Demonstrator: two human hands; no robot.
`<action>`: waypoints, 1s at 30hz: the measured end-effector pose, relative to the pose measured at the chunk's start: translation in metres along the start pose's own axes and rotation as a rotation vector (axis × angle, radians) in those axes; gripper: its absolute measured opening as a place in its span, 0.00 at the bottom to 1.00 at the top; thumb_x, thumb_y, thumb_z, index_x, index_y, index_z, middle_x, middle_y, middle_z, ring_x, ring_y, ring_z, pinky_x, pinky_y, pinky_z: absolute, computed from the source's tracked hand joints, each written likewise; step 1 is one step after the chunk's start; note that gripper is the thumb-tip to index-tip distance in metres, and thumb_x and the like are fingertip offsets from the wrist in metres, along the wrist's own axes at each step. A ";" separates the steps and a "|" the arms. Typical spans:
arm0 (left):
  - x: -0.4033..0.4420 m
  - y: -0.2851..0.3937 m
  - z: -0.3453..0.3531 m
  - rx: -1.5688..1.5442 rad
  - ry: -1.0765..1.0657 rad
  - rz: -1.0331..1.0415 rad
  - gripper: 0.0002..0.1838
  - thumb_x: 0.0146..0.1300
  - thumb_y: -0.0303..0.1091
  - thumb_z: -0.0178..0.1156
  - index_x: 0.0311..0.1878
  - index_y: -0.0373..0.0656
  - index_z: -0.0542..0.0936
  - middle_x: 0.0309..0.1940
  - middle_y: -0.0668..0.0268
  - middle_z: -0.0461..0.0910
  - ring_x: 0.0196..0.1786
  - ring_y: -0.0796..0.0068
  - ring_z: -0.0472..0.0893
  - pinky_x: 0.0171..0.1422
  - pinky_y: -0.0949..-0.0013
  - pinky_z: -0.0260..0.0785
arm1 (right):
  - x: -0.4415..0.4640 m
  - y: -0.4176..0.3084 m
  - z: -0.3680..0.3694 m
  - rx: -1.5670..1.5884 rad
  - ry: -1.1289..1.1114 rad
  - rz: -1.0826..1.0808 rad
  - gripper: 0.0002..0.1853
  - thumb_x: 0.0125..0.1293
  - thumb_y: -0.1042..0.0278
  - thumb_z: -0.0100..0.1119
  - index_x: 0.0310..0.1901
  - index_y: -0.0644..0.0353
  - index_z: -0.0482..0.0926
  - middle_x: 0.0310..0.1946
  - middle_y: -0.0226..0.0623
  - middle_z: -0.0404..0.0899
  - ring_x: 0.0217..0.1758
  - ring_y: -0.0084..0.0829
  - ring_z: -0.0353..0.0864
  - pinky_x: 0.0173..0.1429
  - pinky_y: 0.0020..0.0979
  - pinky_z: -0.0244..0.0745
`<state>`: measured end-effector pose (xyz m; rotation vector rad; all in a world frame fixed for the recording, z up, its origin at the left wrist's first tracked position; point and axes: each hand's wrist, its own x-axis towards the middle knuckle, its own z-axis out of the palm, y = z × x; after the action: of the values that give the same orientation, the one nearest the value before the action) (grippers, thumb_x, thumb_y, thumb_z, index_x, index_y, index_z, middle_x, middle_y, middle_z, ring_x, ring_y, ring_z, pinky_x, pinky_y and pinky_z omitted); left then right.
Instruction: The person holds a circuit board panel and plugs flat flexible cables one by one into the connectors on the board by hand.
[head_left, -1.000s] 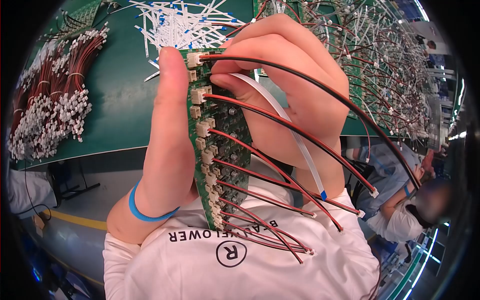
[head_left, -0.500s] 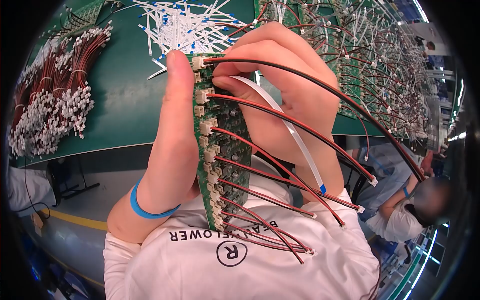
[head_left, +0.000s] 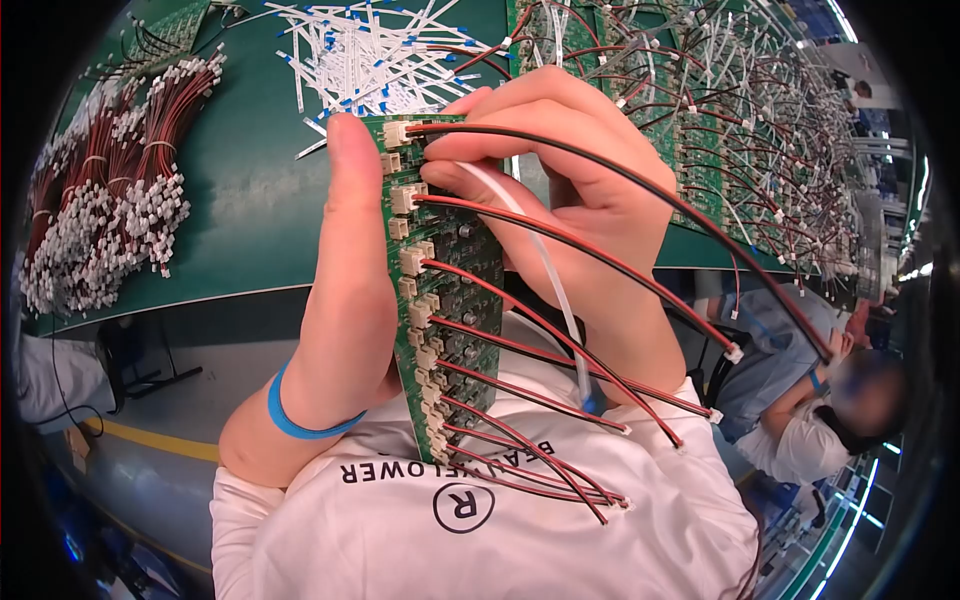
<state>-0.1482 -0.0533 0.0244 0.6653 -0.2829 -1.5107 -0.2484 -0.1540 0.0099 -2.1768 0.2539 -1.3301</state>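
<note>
A long green circuit board (head_left: 463, 268) stands steeply tilted in front of my chest, a row of cream connectors along one edge. Several red-and-black wire leads (head_left: 560, 237) are plugged into it and fan out to the right, white plugs at their free ends. My left hand (head_left: 352, 240) grips the board from the left, its thumb laid along the edge. At the board's upper end, the thumb and fingertips of my right hand (head_left: 575, 165) pinch a white flat ribbon cable (head_left: 548, 268). Its blue-tipped tail hangs free; the pinched end is hidden by my fingers.
Loose white ribbon cables (head_left: 365, 60) lie heaped on the green table (head_left: 250, 200). Bundled red-and-black leads (head_left: 110, 190) are at the left, and wired boards (head_left: 700, 130) cover the right side. Another person (head_left: 800, 410) sits to the right, beyond the table's near edge.
My right hand has shifted slightly downward, still pinching the ribbon cable. The cable's blue-tipped tail has swung left and down. The board's upper end and the upper leads have moved a little.
</note>
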 end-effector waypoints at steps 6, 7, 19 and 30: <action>-0.001 0.000 0.008 -0.098 0.059 -0.023 0.35 0.67 0.65 0.29 0.47 0.42 0.73 0.39 0.65 0.78 0.40 0.75 0.79 0.40 0.72 0.73 | 0.001 0.001 -0.002 0.159 -0.010 0.066 0.07 0.46 0.78 0.68 0.30 0.63 0.81 0.27 0.35 0.79 0.30 0.29 0.77 0.34 0.27 0.72; -0.001 0.000 0.008 -0.101 0.059 -0.018 0.35 0.67 0.65 0.29 0.47 0.42 0.73 0.40 0.65 0.78 0.40 0.74 0.79 0.40 0.72 0.73 | 0.001 0.002 -0.006 0.169 -0.042 0.057 0.09 0.46 0.80 0.68 0.31 0.66 0.81 0.29 0.38 0.79 0.32 0.30 0.78 0.38 0.29 0.73; 0.017 0.006 -0.011 -0.028 -0.058 -0.170 0.38 0.65 0.64 0.31 0.56 0.36 0.69 0.45 0.52 0.77 0.45 0.55 0.80 0.46 0.49 0.75 | 0.016 0.009 -0.001 0.205 0.126 0.662 0.09 0.55 0.69 0.65 0.29 0.68 0.80 0.21 0.32 0.79 0.22 0.16 0.75 0.26 0.20 0.71; 0.041 0.060 -0.055 -0.235 -0.060 0.033 0.33 0.65 0.56 0.38 0.63 0.39 0.65 0.59 0.44 0.67 0.61 0.46 0.68 0.62 0.36 0.59 | 0.004 0.034 -0.016 -0.198 0.003 0.718 0.07 0.56 0.70 0.63 0.31 0.65 0.80 0.24 0.38 0.78 0.24 0.27 0.76 0.31 0.26 0.71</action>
<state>-0.0650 -0.0846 0.0052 0.4272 -0.1569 -1.5062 -0.2560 -0.1893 -0.0005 -1.9367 1.0885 -0.9147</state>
